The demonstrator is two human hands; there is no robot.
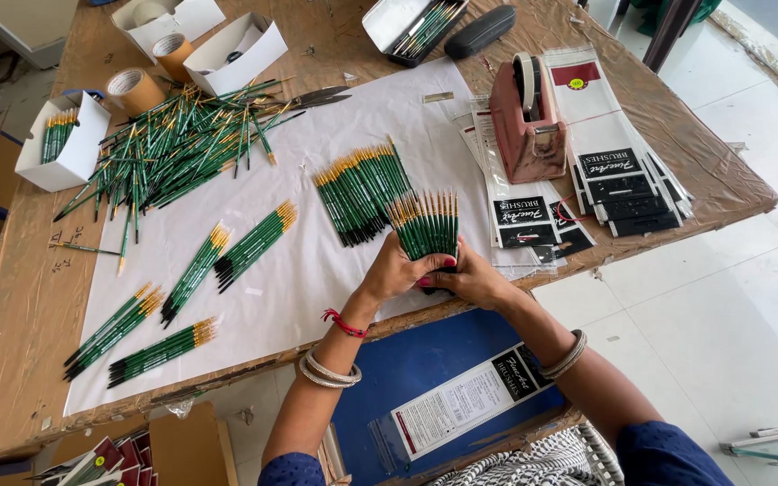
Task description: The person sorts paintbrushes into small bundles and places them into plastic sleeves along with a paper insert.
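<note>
From the head camera, both hands met at the near edge of the table (20, 360), closed together around the lower ends of one fanned bundle of green paintbrushes (427, 223). The left hand (395, 270) wrapped the bundle from its side with fingers curled shut on the handles; the right hand (472, 279) pressed in from the other side, its fingers likewise clamped on the same bundle. The brushes stood nearly upright, gold ferrules at the top, spread like a small fan just above the white paper sheet (317, 270).

On that sheet lay other sorted groups: a larger fanned bunch (362, 189) just behind the held one, a pair of small bunches (254, 243) to the left, and two more (137, 337) near the front left corner. A loose unsorted heap of brushes (173, 144) sprawled at the far left, beside a white box (69, 148) holding a few more. Just to the right of the hands sat a stack of clear printed sleeves (533, 220), with a pink tape dispenser (529, 117) behind it.

As a judgement, the step in hand looked like gathering and squaring one counted set of brushes, evening their ends. The next move would seem to call for keeping the set tight in one hand so none slipped out of line, while the other hand freed itself to reach the sleeves close by.
</note>
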